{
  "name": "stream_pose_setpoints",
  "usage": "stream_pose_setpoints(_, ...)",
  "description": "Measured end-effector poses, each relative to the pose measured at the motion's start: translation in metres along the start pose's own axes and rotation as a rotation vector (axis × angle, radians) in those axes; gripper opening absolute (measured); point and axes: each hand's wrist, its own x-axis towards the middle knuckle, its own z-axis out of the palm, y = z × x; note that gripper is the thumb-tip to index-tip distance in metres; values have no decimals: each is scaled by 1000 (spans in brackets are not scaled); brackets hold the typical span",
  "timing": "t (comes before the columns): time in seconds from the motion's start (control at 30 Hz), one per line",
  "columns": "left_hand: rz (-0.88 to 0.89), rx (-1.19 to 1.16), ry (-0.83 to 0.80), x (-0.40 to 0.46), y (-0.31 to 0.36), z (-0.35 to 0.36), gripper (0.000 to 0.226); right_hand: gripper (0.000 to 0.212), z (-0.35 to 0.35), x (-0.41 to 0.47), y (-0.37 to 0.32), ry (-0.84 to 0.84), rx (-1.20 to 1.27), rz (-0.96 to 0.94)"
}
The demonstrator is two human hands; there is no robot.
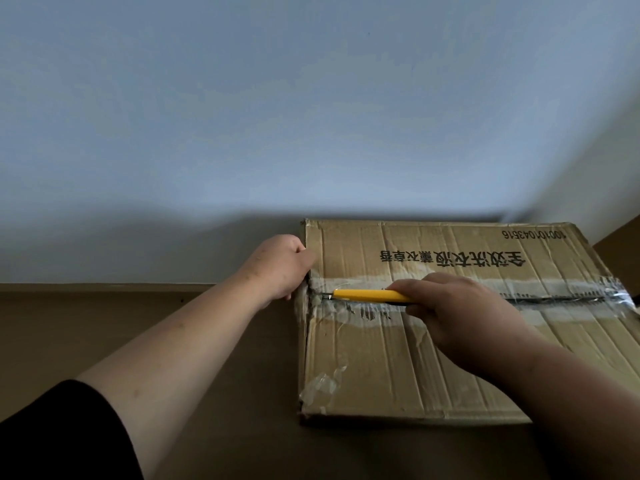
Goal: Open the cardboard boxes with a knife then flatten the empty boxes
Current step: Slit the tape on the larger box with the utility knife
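A brown cardboard box (398, 368) with black printed characters lies on a brown surface at the right. Clear tape runs along its centre seam (571, 298), which shows as a dark slit on the right part. My right hand (460, 313) grips a yellow utility knife (363, 294), whose blade tip sits in the seam near the box's left edge. My left hand (280, 268) holds the box's left edge, fingers curled around the corner of the far flap.
The box lies on a brown surface (207, 393) that runs back to a pale wall (277, 116). A darker brown object (620, 251) shows behind the box at the far right. Torn tape remnants (325, 382) stick to the near flap.
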Motion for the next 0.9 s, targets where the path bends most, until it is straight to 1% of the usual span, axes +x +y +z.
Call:
stream_pose_setpoints(0.2,7,-8,14,0,-1,2,25,32,-1,1,6,2,2,15)
stream_pose_setpoints(0.3,5,-8,33,1,-2,3,24,33,0,0,10,8,76,15)
stream_pose_setpoints(0.43,14,-9,21,3,-3,4,23,34,-5,-2,16,66,125,18)
stream_pose_setpoints(0.6,15,9,32,3,-3,3,23,33,3,6,-2,10,75,-16)
stream_pose_setpoints(0.8,30,6,31,5,-5,4,25,32,5,7,-8,60,-4,-46)
stream_pose_setpoints(0.9,33,8,25,6,-6,4,25,30,2,6,-4,49,-58,-49)
